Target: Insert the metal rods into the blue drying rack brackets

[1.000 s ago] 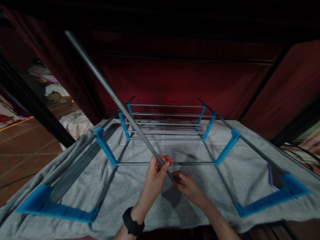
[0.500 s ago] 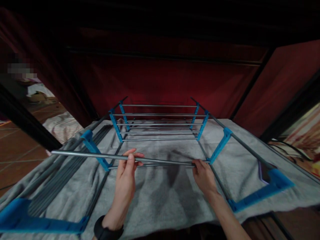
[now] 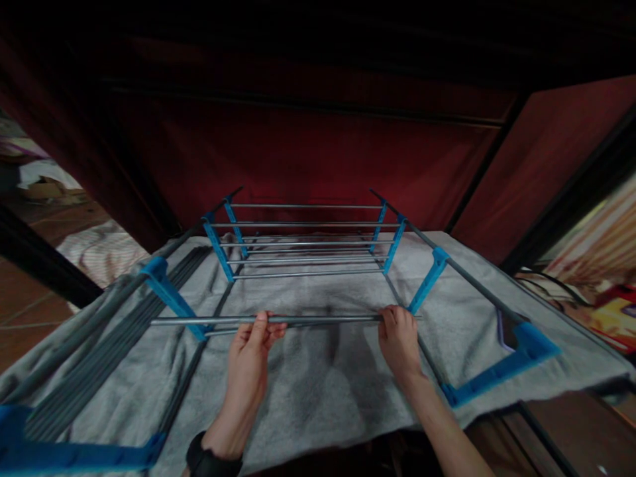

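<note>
A grey metal rod (image 3: 318, 319) lies level across both hands, its left end reaching past the blue bracket on that side. My left hand (image 3: 251, 354) pinches it left of its middle, thumb on the near side; a dark band circles that wrist. My right hand (image 3: 399, 338) has its fingers closed over the rod's right part, close to the right-hand blue bracket (image 3: 428, 281). Just behind and below runs another crossbar, largely covered by the held rod. Both belong around a rack frame (image 3: 303, 225) of grey tubes and blue plastic brackets, with several crossbars at the far end.
Several loose rods (image 3: 124, 341) lie bundled along the frame's left side. Grey cloth (image 3: 328, 411) covers the surface underneath. A phone-like dark object (image 3: 507, 329) rests at the right near a blue bracket (image 3: 507, 371). A dark red wooden panel (image 3: 308, 159) stands behind.
The rod has swung level, its left end shifting right and slightly down. Both hands still hold it, and the camera view has shifted a little to the right.
</note>
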Demonstrator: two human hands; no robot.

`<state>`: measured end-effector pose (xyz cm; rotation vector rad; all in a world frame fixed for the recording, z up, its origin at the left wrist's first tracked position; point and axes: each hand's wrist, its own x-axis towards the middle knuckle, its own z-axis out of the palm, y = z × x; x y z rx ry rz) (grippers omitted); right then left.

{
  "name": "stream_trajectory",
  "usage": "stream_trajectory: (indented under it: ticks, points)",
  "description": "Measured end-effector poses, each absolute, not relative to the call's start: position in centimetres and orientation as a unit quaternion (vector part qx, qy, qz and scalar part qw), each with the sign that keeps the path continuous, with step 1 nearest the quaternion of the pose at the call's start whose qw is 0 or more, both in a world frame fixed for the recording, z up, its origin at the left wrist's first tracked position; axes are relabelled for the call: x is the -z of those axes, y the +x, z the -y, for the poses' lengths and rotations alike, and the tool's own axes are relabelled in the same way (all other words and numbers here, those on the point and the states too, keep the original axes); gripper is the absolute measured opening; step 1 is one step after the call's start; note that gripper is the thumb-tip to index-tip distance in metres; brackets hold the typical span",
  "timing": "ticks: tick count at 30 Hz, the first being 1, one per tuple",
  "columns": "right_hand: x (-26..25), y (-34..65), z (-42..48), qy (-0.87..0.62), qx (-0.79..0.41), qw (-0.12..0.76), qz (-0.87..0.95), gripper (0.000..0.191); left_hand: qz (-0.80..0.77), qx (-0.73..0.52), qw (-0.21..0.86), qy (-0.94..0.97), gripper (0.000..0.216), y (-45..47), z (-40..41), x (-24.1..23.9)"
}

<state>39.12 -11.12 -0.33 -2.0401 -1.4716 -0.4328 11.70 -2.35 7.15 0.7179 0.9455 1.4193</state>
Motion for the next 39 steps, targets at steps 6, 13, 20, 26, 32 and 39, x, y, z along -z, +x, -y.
stream_trajectory:
  ticks: [6, 13, 20, 26, 32, 39]
  points:
    - [0.5, 35.3, 10.6, -0.702, 0.095, 0.448, 0.545, 0.033, -0.471, -0.587, 0.628, 0.198, 0.019, 10.3, 0.6, -5.0]
    - [1.4, 34.6, 10.1, -0.677, -0.23, 0.598, 0.364, 0.012, -0.501, -0.58, 0.625, 0.15, 0.027, 8.2, -0.7, -4.2]
    - [1.6, 37.4, 9.7, -0.469, -0.479, 0.737, 0.089, 0.02, -0.507, -0.571, 0.627, 0.153, 0.024, 7.8, -0.7, -3.6]
    - [1.5, 38.8, 9.1, -0.445, -0.483, 0.754, 0.034, 0.007, -0.515, -0.549, 0.642, 0.147, 0.022, 8.3, -0.6, -3.2]
    - [2.6, 39.7, 9.7, -0.476, -0.488, 0.732, 0.009, 0.003, -0.515, -0.564, 0.636, 0.116, 0.021, 7.5, -0.3, -3.0]
    - [3.2, 41.6, 10.0, -0.527, -0.477, 0.702, -0.043, 0.016, -0.502, -0.628, 0.587, 0.096, 0.021, 5.8, -0.9, -2.7]
